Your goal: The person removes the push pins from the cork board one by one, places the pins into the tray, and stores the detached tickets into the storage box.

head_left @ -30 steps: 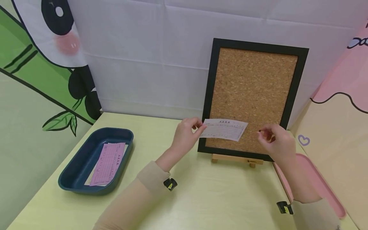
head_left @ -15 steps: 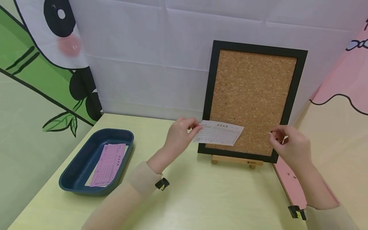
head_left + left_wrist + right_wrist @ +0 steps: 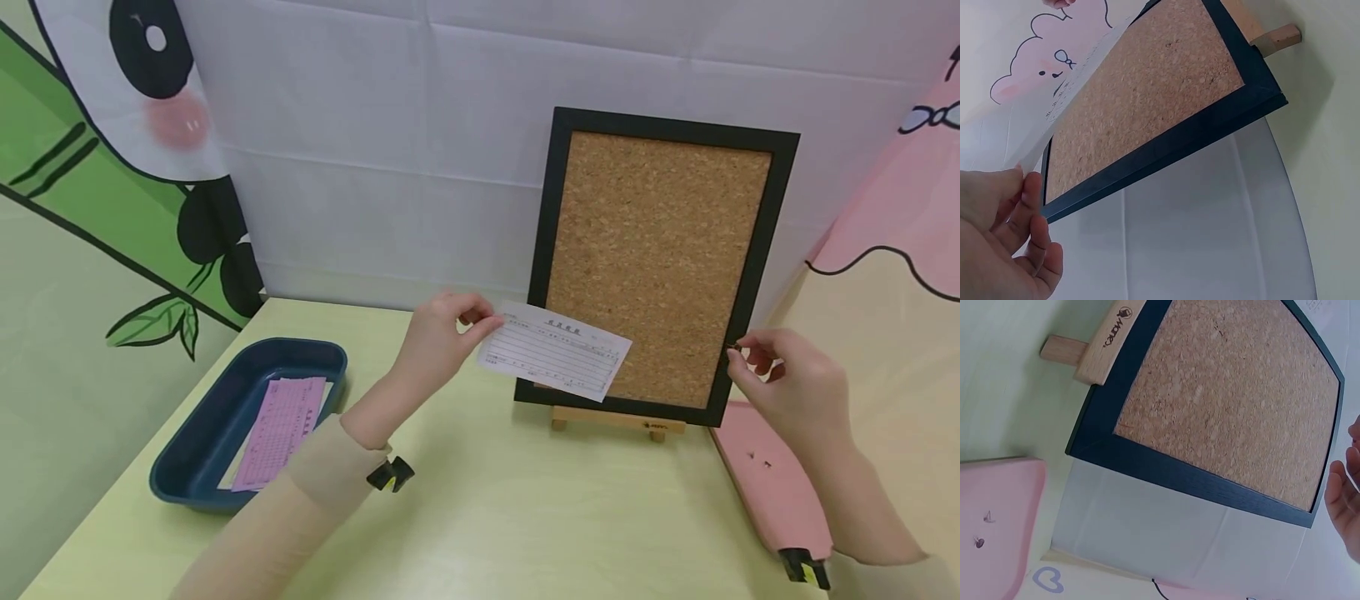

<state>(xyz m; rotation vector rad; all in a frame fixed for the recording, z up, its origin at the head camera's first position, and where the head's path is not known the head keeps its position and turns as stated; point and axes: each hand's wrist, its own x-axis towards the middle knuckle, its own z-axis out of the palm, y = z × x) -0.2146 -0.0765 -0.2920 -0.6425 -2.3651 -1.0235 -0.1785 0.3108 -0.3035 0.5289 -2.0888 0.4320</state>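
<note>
My left hand [image 3: 438,337] pinches the upper left corner of a white printed form [image 3: 558,354]. The sheet hangs tilted, its right end lower, and overlaps the bottom left of a black-framed cork board [image 3: 660,250]. In the left wrist view the form [image 3: 1075,94] is seen nearly edge-on, apart from the cork. Beside the board's lower right edge, thumb and forefinger of my right hand [image 3: 798,379] pinch a small dark thumbtack [image 3: 735,347], mostly hidden by the fingertips.
The board stands on a small wooden easel [image 3: 618,417]. A pink tray [image 3: 765,483] with two small thumbtacks lies at the right, under my right forearm. On the left, a dark blue tray [image 3: 168,475] holds pink printed slips [image 3: 277,433]. A cloth backdrop [image 3: 337,167] rises behind the table.
My left hand has moved left and tilted the form, lowering its right end. My right hand, still pinching the thumbtack, has moved right, from the front of the cork to the frame's edge.
</note>
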